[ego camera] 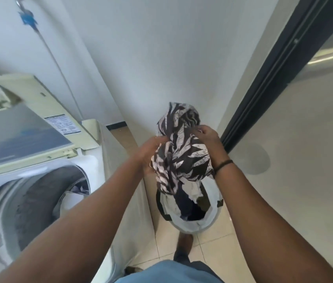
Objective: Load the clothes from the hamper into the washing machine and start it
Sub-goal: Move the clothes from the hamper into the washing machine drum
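One camera only, riding on the person's head, is looking forward and steeply down along both forearms. It is sitting close above the hamper [190, 213] on the floor ahead, taking in the open washing machine [28, 201] at the left through a wide, curving lens.

At twelve o'clock a black-and-white leaf-patterned garment [182, 152]; at six a white-lined, black-trimmed hamper [210, 216]; at nine a cream washing machine [92, 139], grey drum [36, 203].
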